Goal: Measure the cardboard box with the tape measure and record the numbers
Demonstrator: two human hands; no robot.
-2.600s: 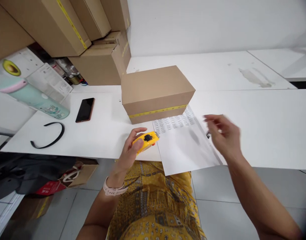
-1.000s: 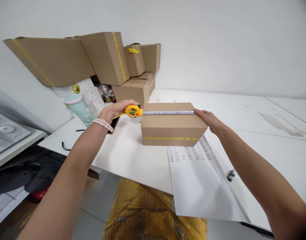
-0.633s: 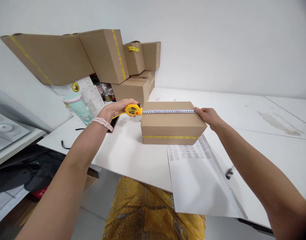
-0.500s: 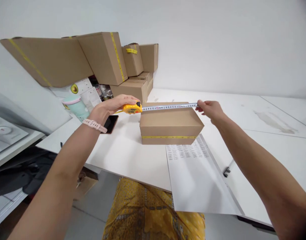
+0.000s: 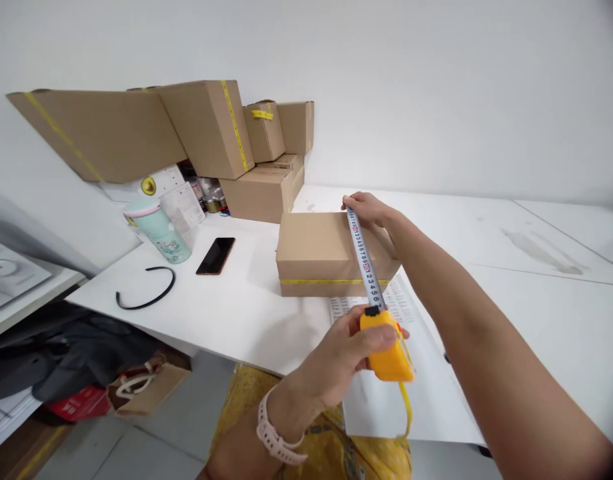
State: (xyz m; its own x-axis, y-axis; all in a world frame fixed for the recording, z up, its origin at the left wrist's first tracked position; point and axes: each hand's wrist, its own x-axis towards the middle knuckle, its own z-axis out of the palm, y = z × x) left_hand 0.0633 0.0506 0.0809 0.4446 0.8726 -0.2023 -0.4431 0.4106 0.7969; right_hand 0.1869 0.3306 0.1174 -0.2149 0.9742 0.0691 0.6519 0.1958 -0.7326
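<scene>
My left hand (image 5: pixel 343 353) is wrapped round the yellow case of a tape measure (image 5: pixel 387 350), in front of a cardboard box (image 5: pixel 313 243). Its silver blade (image 5: pixel 363 257) runs out over the right part of the box top, away from me. At the far edge of the box, my right hand (image 5: pixel 369 208) pinches the blade's end between thumb and fingers. A yellow strap hangs from the case. The box lies flat and has yellow tape along its near side. Under its front right corner is a sheet of paper (image 5: pixel 381 417) with rows of writing.
Several taped cartons (image 5: pixel 201 127) are stacked at the back left. Left on the white table (image 5: pixel 246 313) are a mint-green tumbler (image 5: pixel 161 230), a dark phone (image 5: pixel 216 256) and a black curved band (image 5: pixel 149 301). A paper bag (image 5: pixel 151 387) stands on the floor below.
The tape measure has swung from lying left to right across the box to running front to back. My left hand came towards me and right; my right hand moved left.
</scene>
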